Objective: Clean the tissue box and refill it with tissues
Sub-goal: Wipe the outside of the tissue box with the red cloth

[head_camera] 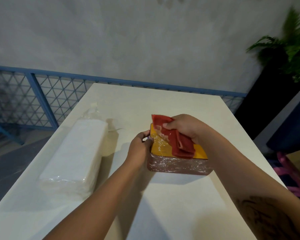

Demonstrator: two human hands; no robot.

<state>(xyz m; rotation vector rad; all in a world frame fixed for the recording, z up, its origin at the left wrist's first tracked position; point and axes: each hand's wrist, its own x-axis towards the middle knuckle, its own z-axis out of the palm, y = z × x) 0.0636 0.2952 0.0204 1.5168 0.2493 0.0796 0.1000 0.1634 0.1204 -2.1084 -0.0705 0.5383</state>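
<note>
A tissue box (pixel 178 166) with a yellow top and brown sides stands near the middle of the white table (pixel 171 205). White dust speckles its top and front side. My left hand (pixel 140 146) grips the box's left end. My right hand (pixel 185 128) holds a folded red cloth (pixel 176 137) that lies across the yellow top. A long pack of white tissues (pixel 78 158) in clear plastic lies on the table to the left, apart from the box.
A blue lattice railing (pixel 42 94) runs behind the table at the left. A potted fern (pixel 291 52) stands at the back right. A dark blue seat (pixel 291 123) and a pink object (pixel 291 172) sit beside the table's right edge.
</note>
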